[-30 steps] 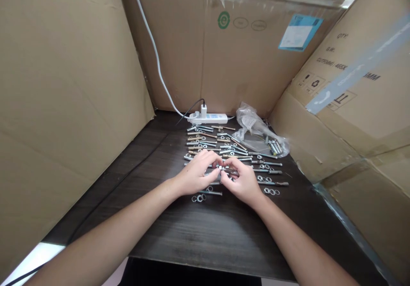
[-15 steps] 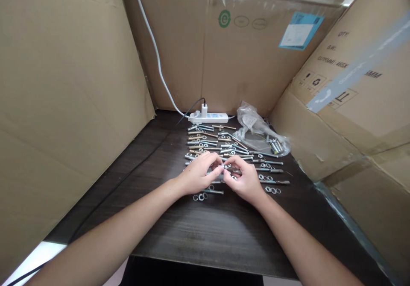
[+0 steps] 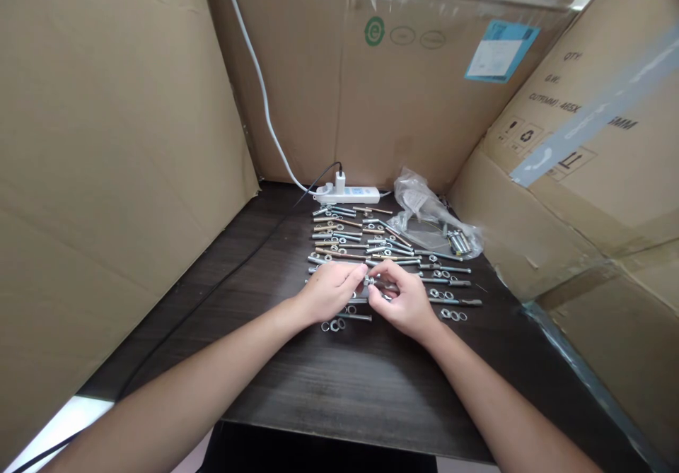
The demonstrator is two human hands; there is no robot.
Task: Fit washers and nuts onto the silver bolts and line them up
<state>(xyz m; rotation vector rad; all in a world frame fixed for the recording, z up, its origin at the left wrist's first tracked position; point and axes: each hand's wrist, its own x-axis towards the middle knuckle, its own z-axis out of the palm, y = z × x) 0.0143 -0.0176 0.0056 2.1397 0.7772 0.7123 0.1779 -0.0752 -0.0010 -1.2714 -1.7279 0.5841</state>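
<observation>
Fingers and thumb of my right hand (image 3: 402, 295) are closed around a metal bolt. A nut (image 3: 367, 282) and washers (image 3: 372, 282) show at the bolt's left end, between my hands. My left hand (image 3: 332, 290) is closed, thumb and fingers together, with its fingertips against the nut; exactly how they grip it is partly hidden. Under and behind both hands lie rows of bolts with sleeves, some silver, some brass-coloured. In front of my left hand are a silver bolt (image 3: 356, 317) and loose rings and a nut (image 3: 334, 325). More nuts and washers (image 3: 454, 315) lie right of my right hand.
A white power strip (image 3: 354, 194) with a plugged-in charger (image 3: 340, 181) stands at the back. A clear plastic bag (image 3: 419, 197) with metal parts lies at the back right. A black cable (image 3: 228, 275) crosses the dark table (image 3: 339, 388). Cardboard walls (image 3: 297, 77) enclose three sides.
My left thumb and fingers have straightened and come together at the nut, leaving more of it visible. My right hand still holds the bolt in nearly the same place.
</observation>
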